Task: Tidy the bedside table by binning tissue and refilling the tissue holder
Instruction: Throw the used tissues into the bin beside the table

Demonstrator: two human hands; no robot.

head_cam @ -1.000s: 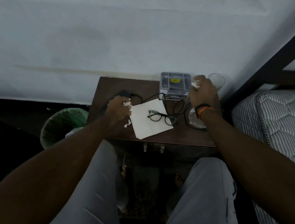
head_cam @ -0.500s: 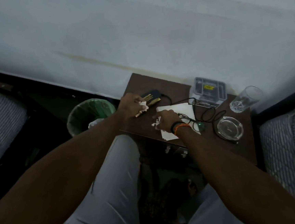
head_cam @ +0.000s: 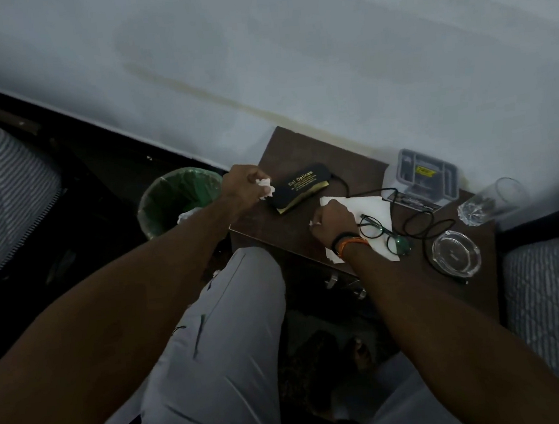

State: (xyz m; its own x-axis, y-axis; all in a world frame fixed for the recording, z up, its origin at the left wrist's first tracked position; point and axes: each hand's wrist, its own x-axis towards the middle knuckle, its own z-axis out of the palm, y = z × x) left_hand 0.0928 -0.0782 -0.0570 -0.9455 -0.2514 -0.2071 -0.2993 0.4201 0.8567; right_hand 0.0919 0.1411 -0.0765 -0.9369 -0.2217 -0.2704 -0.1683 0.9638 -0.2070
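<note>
At the bedside table [head_cam: 300, 156], the left hand [head_cam: 242, 188] gripped crumpled tissue [head_cam: 266, 187] just beside the green-lined bin [head_cam: 155, 202], while the right hand [head_cam: 334, 222] pinched a scrap [head_cam: 313, 223]; both would best be carried fully over the bin before letting go.

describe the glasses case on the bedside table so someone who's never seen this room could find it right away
Start at the dark wooden bedside table against the pale wall, with a green-lined bin on the floor to its left. The glasses case lies near the table's left edge, just right of the left hand gripping crumpled tissue. It is the only black oblong there with gold "Sai Opticals" lettering.
</note>
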